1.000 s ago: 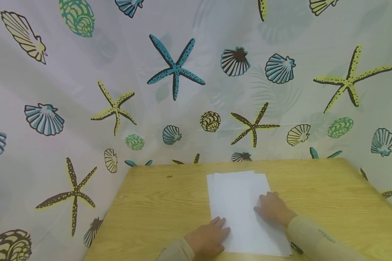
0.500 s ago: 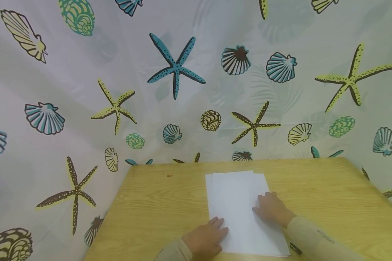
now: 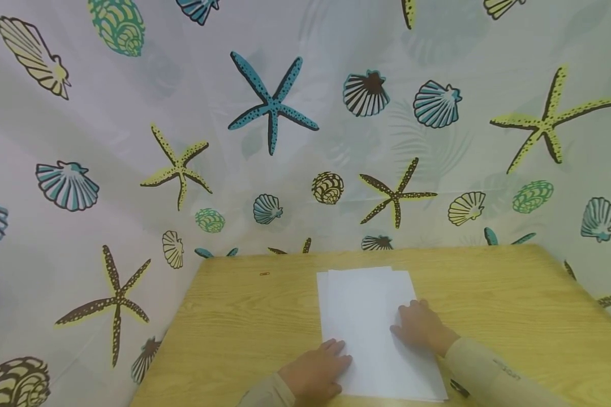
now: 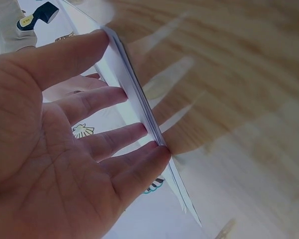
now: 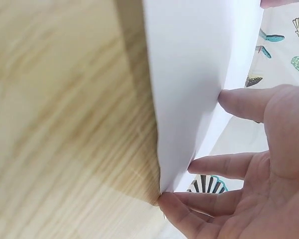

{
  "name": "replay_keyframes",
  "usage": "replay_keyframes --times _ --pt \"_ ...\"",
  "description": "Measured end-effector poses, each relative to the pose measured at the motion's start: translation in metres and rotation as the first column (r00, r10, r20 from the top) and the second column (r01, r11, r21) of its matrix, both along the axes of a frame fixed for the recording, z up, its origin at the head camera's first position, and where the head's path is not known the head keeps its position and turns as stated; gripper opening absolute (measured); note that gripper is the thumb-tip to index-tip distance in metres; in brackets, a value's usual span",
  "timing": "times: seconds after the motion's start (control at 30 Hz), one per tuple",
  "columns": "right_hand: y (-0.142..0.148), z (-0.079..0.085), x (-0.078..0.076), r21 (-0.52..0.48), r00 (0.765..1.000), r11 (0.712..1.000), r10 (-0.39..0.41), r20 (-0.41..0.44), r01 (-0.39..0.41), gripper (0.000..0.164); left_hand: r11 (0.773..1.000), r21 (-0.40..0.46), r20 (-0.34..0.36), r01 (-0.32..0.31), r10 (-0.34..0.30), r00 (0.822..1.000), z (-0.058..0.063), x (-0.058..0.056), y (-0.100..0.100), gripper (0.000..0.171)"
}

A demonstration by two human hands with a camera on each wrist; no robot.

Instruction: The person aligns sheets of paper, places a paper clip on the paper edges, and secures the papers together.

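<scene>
And here, approx. mid-table, the paper stack (image 3: 364, 316) is seen laid flat, its long sides run front to back, w/ both hands set on it. Its top sheet is skewed a little vs. those below, so at the far end white margins are left showing on both sides and a strip of the top sheet is pushed out past them. The near L side is covered by the L hand (image 3: 315, 370): fingers spread wide, nearly straight, tips and thumb rested along the paper; in the L wrist view several thin layers can be made out at the edge, right by the fingertips. Farther up, the R side is touched by the R hand (image 3: 420, 328), also spread, thumb and fingertips pressed lightly to the sheets, w/ the table wood seen just beyond the edge in the R wrist cam. The wooden table (image 3: 234, 328) is lit evenly, its grain clearly shown. Far L, well apart from the stack, a small reddish paper clip (image 3: 265, 274) is spotted; by the R sleeve (image 3: 489, 367) a small dark object (image 3: 459, 388) is partly hidden, type can't be told. All is backed by a white curtain (image 3: 336, 226) printed w/ starfish & shells.
</scene>
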State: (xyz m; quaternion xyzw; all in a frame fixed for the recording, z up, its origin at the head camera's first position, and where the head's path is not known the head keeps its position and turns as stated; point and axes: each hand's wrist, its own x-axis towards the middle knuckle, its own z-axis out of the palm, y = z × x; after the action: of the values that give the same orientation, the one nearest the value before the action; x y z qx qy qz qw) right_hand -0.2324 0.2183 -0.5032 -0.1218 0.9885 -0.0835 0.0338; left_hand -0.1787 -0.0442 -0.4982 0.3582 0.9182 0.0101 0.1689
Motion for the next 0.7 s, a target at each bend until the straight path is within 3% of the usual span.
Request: replay_keyframes --times 0.7 --pt "-0.013 0.007 0.005 -0.008 1.0 1.0 -0.012 0.021 0.012 0.037 0.999 0.03 0.015 -0.025 0.025 1.0 0.005 0.004 -0.011 0.047"
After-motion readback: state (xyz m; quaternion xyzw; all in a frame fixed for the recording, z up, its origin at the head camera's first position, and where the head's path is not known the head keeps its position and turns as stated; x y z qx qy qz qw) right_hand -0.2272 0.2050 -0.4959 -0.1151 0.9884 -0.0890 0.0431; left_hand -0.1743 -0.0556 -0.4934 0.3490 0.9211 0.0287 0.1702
